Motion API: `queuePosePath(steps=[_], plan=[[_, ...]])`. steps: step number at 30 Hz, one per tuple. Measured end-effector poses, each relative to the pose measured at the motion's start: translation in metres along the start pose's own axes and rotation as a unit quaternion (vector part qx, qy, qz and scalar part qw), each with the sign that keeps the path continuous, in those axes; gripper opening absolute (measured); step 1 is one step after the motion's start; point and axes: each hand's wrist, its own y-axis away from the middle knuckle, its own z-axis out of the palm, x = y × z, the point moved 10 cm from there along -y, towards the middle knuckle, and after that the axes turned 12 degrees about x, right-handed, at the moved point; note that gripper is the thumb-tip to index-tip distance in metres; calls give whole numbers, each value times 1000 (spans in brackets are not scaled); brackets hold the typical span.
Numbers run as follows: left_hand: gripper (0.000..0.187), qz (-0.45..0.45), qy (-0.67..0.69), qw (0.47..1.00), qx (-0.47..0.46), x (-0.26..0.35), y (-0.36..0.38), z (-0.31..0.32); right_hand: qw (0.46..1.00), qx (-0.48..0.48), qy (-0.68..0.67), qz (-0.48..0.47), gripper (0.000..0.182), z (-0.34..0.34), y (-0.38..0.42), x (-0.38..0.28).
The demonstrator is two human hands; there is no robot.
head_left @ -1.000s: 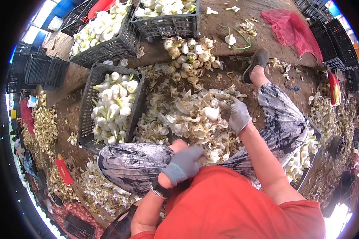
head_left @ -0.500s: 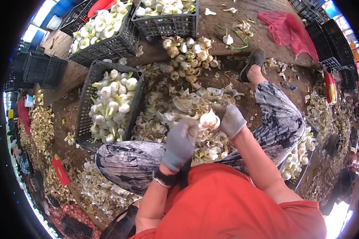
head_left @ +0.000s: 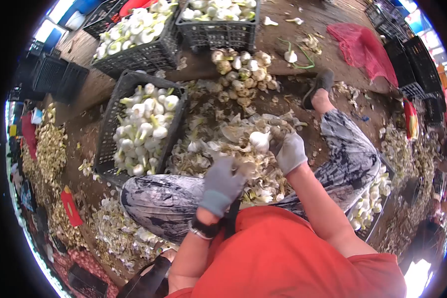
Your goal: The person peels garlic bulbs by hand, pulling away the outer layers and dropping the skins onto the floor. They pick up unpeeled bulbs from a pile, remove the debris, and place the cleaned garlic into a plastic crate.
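Peelings (head_left: 218, 144) heap under both hands. A full crate (head_left: 139, 126) blocks nine o'clock. Knees close three and seven o'clock.

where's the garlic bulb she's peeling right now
The garlic bulb is in the gloved right hand, centre of the head view above the heap of peelings; the left hand is just below-left of it.

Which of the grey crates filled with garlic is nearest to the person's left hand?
The crate directly beside the left knee, just beyond the left hand. The other two filled crates stand farther off, along the top.
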Motion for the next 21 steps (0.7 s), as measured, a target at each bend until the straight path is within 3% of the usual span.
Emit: queuePosePath(steps=[3,4,7,9,12,14,16,17,18,19,20,21], plan=[[31,-144,29,989,-9,-9,-5,23,998,-21,47,-25,24,38,40,-6],[31,-145,29,989,-1,-10,-5,20,997,-20,67,-45,26,47,52,-16],[21,6,130,990,54,14,-8,9,994,50,7,92,14,39,50,4],[20,19,152,986,66,11,-15,4,989,70,-3,132,12,34,38,10],[18,-4,191,981,35,-2,-17,-1,977,3,-66,201,11,33,28,30],[18,114,60,988,89,1,-19,-13,968,-37,-44,243,7,48,39,42],[15,109,-50,988,94,-20,-24,-14,961,-85,-29,261,5,53,43,57],[16,115,-79,985,105,-30,-25,-12,978,-27,25,204,8,62,58,45],[18,121,-107,980,117,-38,-25,-11,947,-180,-105,244,12,69,59,44],[20,96,-97,982,130,-49,-27,-15,966,-75,-116,220,14,60,57,39],[22,70,-90,983,141,-62,-31,-19,975,-29,-104,194,12,57,63,20],[24,35,-98,988,113,-82,-35,-17,990,-66,-87,87,12,64,77,-31]])
